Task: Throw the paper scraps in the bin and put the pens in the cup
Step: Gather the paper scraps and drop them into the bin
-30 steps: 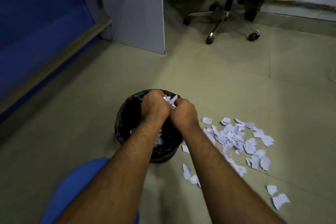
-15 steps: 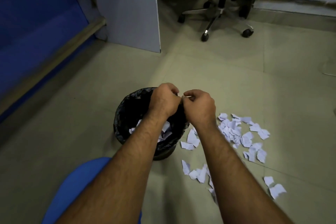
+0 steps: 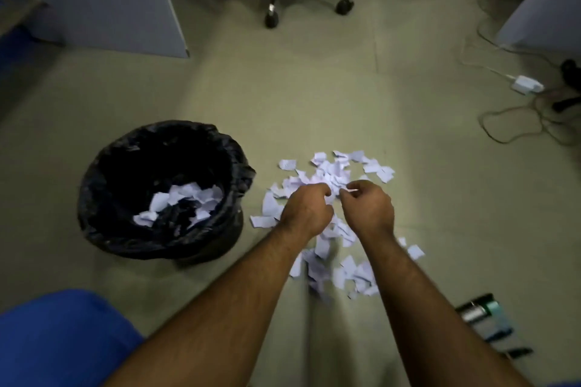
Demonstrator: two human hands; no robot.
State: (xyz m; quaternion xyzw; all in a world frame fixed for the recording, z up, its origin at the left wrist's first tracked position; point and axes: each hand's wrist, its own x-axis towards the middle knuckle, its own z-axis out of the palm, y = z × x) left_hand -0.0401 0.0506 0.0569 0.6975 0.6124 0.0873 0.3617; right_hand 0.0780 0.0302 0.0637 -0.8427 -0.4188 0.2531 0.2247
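Observation:
A bin (image 3: 103, 198) lined with a black bag stands on the floor at the left, with white paper scraps (image 3: 185, 198) in its bottom. A pile of white paper scraps (image 3: 333, 166) is spread on the floor to its right. Both my hands hover over that pile, knuckles up and fingers curled. My left hand (image 3: 306, 209) is closed, and nothing shows in it. My right hand (image 3: 369, 207) pinches a small paper scrap (image 3: 349, 190) at its fingertips. At the bottom right lie dark, blurred pen-like objects (image 3: 500, 336) beside a dark and teal item (image 3: 479, 313).
An office chair's wheeled base (image 3: 276, 9) stands at the far middle. Grey partition panels (image 3: 125, 0) rise at the far left and far right. A white adapter (image 3: 528, 86) with loose cables lies on the right floor. My blue-clad knee (image 3: 63, 339) fills the bottom left.
Both hands moved from above the bin rightward and down to the scrap pile on the floor. More scraps lie in the bin. The view swung right, showing the cables and pen-like objects.

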